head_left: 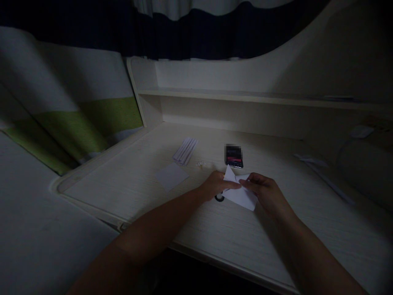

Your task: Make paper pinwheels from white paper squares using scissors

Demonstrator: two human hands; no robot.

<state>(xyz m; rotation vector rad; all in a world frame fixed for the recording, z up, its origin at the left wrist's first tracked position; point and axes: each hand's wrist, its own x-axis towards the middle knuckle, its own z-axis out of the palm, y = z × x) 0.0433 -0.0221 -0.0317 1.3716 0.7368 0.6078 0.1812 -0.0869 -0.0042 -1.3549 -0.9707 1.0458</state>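
Two bare hands grip a folded piece of white paper (pixel 242 199) above a pale desk (pixel 129 176) in a dimly lit corner, the sheet's pointed flap rising at its far left side. The left hand (pixel 215 184) clamps the paper from the left, thumb laid straight across its face; the other fingers are largely hidden, and whether they are spread or pressed together, this onlooker cannot tell. The right hand (pixel 263 189) pinches the paper between thumb and forefinger, just beside the tip of the left thumb, its remaining fingers curled.

A dark ring-shaped object (pixel 219 198) shows partly at the paper's left edge. Just beyond the paper lies a phone (pixel 234 155), its screen lit and partly blurred out. To the left, a flat pale sheet (pixel 172 177) rests near a pleated paper (pixel 186 150), with a cluster of small pale bits (pixel 200 164) to their right. A long, narrow pale strip (pixel 330 182) lies at far right. Beyond stand a shelf (pixel 215 93) and a striped curtain (pixel 202 35).
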